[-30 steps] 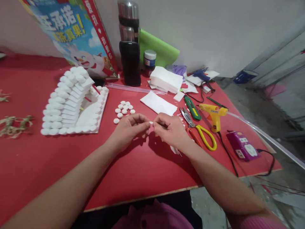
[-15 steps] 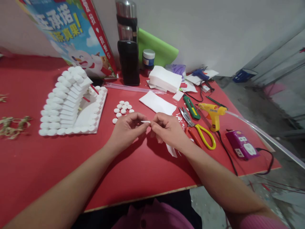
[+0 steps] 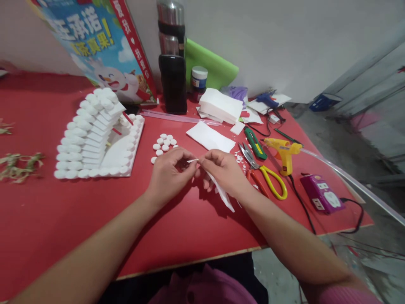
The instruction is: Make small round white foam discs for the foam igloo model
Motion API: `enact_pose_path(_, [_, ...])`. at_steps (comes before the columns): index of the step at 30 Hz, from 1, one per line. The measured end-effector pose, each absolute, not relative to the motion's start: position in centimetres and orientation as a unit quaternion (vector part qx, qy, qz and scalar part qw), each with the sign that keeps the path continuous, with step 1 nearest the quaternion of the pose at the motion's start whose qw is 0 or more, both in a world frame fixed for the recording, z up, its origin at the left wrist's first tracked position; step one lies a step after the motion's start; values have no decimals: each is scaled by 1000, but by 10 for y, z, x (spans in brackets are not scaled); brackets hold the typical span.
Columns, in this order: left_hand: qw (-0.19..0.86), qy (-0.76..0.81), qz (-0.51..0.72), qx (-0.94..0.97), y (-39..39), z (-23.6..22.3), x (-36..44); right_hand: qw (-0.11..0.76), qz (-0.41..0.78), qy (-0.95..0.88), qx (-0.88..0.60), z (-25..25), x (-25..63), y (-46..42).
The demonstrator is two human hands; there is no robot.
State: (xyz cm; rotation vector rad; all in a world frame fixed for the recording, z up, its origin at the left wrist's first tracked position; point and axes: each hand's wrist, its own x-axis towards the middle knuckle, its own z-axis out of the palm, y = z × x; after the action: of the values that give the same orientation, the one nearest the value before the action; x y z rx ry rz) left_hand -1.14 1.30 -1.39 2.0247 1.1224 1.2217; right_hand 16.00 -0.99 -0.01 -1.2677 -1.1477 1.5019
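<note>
Over the red table, my left hand (image 3: pixel 172 172) and my right hand (image 3: pixel 222 171) meet fingertip to fingertip. Both pinch a thin strip of white paper (image 3: pixel 225 197), whose loose tail hangs down below my right hand. A narrow white end shows between the left thumb and forefinger; the fingers hide the rest of it. Just beyond the left hand lie several small white discs (image 3: pixel 165 147). A flat white sheet (image 3: pixel 210 136) rests behind the right hand. Further left stands a white model with steps (image 3: pixel 98 137), edged in rounded white pieces.
To the right lie yellow-and-red-handled scissors (image 3: pixel 274 181), a green cutter (image 3: pixel 255 142), a yellow glue gun (image 3: pixel 283 153) with a long clear stick, and a purple power box (image 3: pixel 321 192). Behind are a stack of white paper (image 3: pixel 220 105), a phone (image 3: pixel 173 84) and a jar (image 3: pixel 199 78).
More of the strip's tail now shows below my right hand, and its white end between the fingertips looks thinner. Both hands stay nearly in place; the view has shifted slightly.
</note>
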Motion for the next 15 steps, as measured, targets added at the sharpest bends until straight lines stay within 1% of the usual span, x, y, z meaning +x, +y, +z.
enact_pose_path(2, [285,420,452,734,13,-14,-12,431,575,-467,-515,0,160,-10])
enact_pose_path(4, [284,421,455,732,12,-15,-12,435,573,-462,-518,1,159,-11])
enact_pose_path(8, [213,402,480,750,9,-17,-11,439,617,-417,-503,2,155,-14])
enact_pose_path(11, [150,373,495,770,10,-19,-12,445,624,-416,-489,5,153,-17])
enact_pose_path(13, [128,353,496,783,11,-19,-13,447,623,-424,-482,7,153,-18])
enact_pose_path(15, [127,334,492,794,13,-19,-14,450,627,-423,-475,8,154,-19])
